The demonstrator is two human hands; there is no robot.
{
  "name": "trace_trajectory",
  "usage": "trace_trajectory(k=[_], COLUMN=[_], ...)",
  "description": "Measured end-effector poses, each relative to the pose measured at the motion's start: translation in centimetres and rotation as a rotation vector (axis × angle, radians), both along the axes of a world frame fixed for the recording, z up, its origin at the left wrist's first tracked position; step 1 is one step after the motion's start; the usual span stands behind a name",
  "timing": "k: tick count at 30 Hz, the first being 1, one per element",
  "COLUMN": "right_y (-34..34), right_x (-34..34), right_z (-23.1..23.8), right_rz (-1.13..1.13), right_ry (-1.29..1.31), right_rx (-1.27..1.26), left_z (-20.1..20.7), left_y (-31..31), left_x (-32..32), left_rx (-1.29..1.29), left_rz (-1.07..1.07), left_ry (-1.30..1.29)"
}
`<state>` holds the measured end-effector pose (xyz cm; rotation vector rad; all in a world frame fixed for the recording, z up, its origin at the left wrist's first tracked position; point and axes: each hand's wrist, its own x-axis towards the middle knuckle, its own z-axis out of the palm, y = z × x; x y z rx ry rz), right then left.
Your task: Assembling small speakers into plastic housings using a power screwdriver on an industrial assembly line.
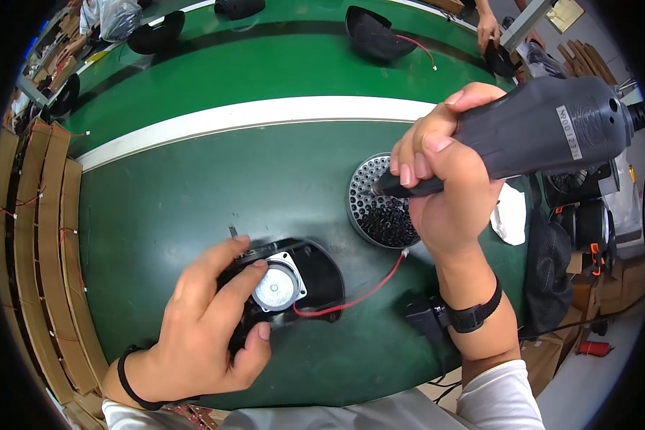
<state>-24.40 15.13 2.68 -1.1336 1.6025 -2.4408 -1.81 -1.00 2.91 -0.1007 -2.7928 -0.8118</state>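
Observation:
My left hand [201, 322] is closed around the left side of a black plastic housing [322, 276] at the lower middle of the green bench. A small square-framed speaker [278, 287] sits inside that housing, and a red wire [358, 297] runs from it to a small white plug near the dish. With my right hand [451, 158] I grip a dark grey electric screwdriver [537, 125], tilted with its tip pointing left and down. The tip is over a round dish [352, 208] that has a grid of holes and a heap of small black screws [388, 223].
Beyond a white rail [265, 115] runs a green belt carrying black housings [380, 34]. Brown cardboard dividers [46, 258] stand at the left. White tissue [509, 215] and black mesh cloth [548, 265] lie at the right. Another person's hand [487, 30] reaches in at the far right.

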Motion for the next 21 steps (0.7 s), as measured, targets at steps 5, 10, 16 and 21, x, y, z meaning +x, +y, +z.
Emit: trace_trajectory(k=[5, 10, 16, 21], right_y=[-0.7, -0.8, -0.6, -0.7], right_x=[0.1, -0.2, 0.2, 0.1], right_z=[-0.3, -0.6, -0.5, -0.7], right_rz=[0.002, 0.025, 0.043, 0.004], right_ry=[0.023, -0.017, 0.003, 0.035], right_rx=[0.007, -0.068, 0.006, 0.008], left_z=[0.3, 0.3, -0.2, 0.0], left_y=[0.0, 0.1, -0.3, -0.3], left_x=[-0.3, -0.6, -0.5, -0.7], left_rx=[-0.008, 0.113, 0.049, 0.055], left_rz=[0.014, 0.059, 0.008, -0.047], left_ry=[-0.001, -0.055, -0.039, -0.01])
